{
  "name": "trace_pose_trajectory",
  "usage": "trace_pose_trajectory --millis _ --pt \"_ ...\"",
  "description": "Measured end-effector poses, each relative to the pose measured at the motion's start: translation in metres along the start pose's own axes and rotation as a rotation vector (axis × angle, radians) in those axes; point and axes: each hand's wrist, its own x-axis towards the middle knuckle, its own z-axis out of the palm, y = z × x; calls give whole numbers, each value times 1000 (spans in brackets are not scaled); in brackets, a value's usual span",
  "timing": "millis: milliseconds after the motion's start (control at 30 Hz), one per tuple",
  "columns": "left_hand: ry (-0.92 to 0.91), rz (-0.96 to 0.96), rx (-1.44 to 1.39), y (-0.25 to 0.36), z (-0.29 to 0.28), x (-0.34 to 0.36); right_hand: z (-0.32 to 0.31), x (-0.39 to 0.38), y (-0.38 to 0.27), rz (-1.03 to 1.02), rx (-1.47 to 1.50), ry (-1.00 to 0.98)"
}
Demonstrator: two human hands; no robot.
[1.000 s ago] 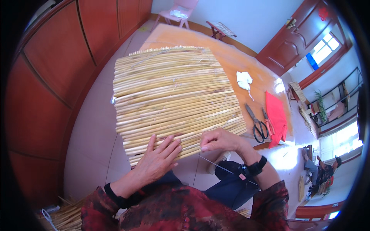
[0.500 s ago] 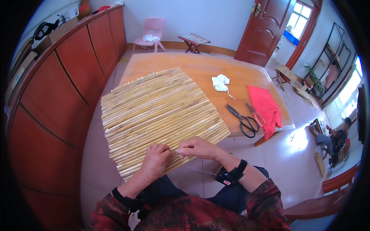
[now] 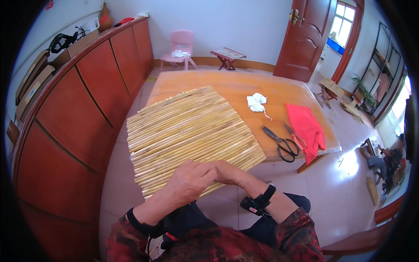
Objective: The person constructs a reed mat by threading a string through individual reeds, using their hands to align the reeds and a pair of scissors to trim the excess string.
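Note:
A mat of yellow reed stalks (image 3: 187, 131), bound side by side in rows, lies on the table and reaches over its near edge toward my lap. At the mat's near edge my left hand (image 3: 190, 178) is closed, its fingers curled down out of sight. My right hand (image 3: 220, 170) meets it from the right, bent at the wrist, with its closed fingers mostly hidden behind the left hand. Whatever the fingers pinch cannot be made out. Black-handled scissors (image 3: 281, 144) rest on the table to the right of the mat.
Red-handled pliers (image 3: 296, 136) lie against a red cloth (image 3: 307, 131) on the wooden table (image 3: 262, 81). A crumpled white cloth (image 3: 256, 102) is farther back. Red cabinets (image 3: 74, 122) line the left side. A pink chair (image 3: 181, 46) and a folding stool (image 3: 228, 57) stand behind. Another person (image 3: 388, 157) sits far right.
My hands have come together, the right one moving behind the left and bending at the wrist. The whole view has shifted slightly, so things appear lower and farther right.

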Motion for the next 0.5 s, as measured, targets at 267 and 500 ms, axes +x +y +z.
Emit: trace_pose_trajectory --millis 267,500 --pt "-96 376 93 13 7 23 -10 -4 -33 -350 -171 32" --pt "147 -43 -476 14 15 2 -18 -10 -42 -32 182 167"
